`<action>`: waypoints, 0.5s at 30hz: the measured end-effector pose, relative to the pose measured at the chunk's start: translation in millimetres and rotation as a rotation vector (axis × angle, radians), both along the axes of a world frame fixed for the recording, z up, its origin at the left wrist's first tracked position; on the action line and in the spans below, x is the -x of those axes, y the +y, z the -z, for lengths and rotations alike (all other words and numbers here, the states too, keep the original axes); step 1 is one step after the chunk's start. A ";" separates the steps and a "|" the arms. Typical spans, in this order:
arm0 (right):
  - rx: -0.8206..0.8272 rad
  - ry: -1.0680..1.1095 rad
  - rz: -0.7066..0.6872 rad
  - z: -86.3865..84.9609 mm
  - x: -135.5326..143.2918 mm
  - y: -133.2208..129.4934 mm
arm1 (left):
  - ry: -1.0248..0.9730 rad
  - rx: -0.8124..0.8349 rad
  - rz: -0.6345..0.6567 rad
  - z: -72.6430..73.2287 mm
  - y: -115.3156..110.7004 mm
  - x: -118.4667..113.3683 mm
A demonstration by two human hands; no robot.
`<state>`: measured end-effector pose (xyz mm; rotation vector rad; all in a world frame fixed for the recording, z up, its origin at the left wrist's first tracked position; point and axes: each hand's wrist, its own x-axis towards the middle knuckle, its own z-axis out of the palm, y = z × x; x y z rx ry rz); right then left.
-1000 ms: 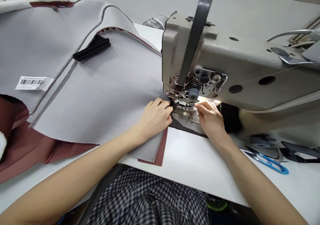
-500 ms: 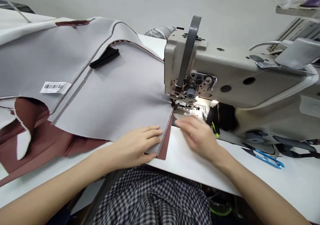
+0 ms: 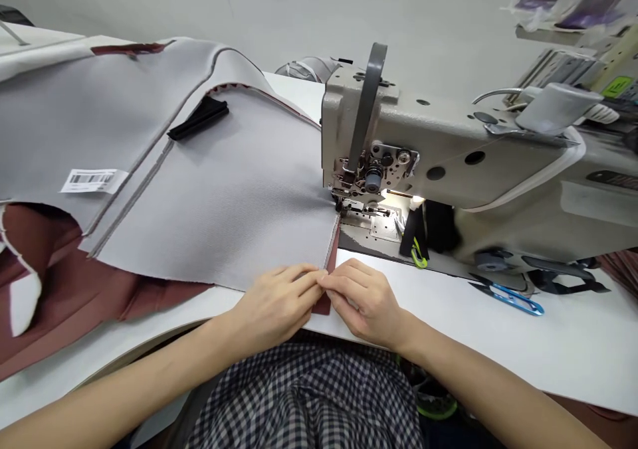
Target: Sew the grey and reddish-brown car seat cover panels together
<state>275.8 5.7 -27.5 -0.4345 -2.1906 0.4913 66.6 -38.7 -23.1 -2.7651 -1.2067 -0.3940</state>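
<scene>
The left hand (image 3: 272, 306) and the right hand (image 3: 363, 299) are meeting at the near corner of the grey fabric panel (image 3: 224, 203), fingers curled and pinching its edge together with the maroon layer (image 3: 326, 301) showing beneath. That corner is lying on the white table (image 3: 448, 329), just in front of the sewing machine (image 3: 438, 163), and the panel is running back under the machine's presser foot (image 3: 349, 204). Left of the machine, a white barcode label (image 3: 92, 180) is sitting on the fabric; its print is too small to read. A black strip (image 3: 199, 118) is lying farther back. Blue-handled snips (image 3: 513, 298) are resting to the machine's right.
</scene>
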 end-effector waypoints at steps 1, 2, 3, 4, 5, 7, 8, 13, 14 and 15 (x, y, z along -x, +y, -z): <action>-0.009 -0.029 -0.008 1.1 0.5 -1.3 | 0.008 0.016 -0.061 1.2 2.2 1.7; -0.034 -0.070 -0.037 2.8 2.8 -3.0 | -0.001 0.041 -0.124 1.2 5.3 4.4; -0.072 -0.126 -0.078 5.0 7.4 -5.3 | -0.030 0.088 -0.179 -0.2 9.1 7.8; -0.108 -0.198 -0.112 7.5 14.2 -8.0 | -0.087 0.154 -0.224 -2.9 13.0 11.5; -0.132 -0.279 -0.126 10.1 23.1 -11.0 | -0.168 0.233 -0.258 -6.8 16.8 14.9; -0.110 -0.435 -0.069 14.4 44.9 -18.0 | -0.329 0.389 -0.297 -15.2 22.1 18.8; -0.065 -0.498 -0.022 15.7 56.3 -21.8 | -0.374 0.443 -0.301 -18.4 23.2 18.9; 0.115 -0.630 -0.042 16.8 92.6 -37.2 | -0.291 0.535 -0.279 -15.5 18.6 9.0; 0.127 -0.639 -0.051 18.3 95.2 -39.3 | -0.274 0.538 -0.286 -13.2 17.8 7.2; 0.142 -0.652 -0.044 21.0 97.0 -41.3 | -0.252 0.536 -0.286 -11.4 17.5 5.9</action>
